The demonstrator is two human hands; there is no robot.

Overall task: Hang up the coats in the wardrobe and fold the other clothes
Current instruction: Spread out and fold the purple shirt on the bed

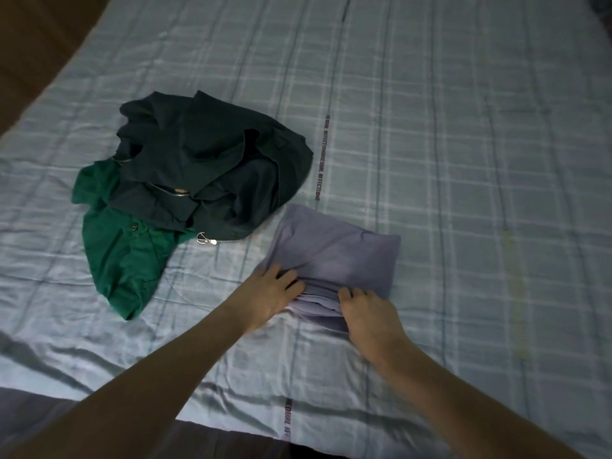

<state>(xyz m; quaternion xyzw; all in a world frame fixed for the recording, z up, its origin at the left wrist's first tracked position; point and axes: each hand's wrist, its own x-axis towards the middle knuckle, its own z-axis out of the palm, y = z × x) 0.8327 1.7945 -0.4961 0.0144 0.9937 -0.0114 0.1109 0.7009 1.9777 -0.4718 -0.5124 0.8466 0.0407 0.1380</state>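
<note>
Lavender folded garment (pixel 334 253): left hand (pixel 268 294) and right hand (pixel 371 313) pinch its near layered edge; best keep layers aligned while folding.

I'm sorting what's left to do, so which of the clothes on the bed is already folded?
The lavender garment, under both hands at its near edge, is a neat folded rectangle. The dark zip jacket and the green shirt beside it lie crumpled in a heap.
</note>
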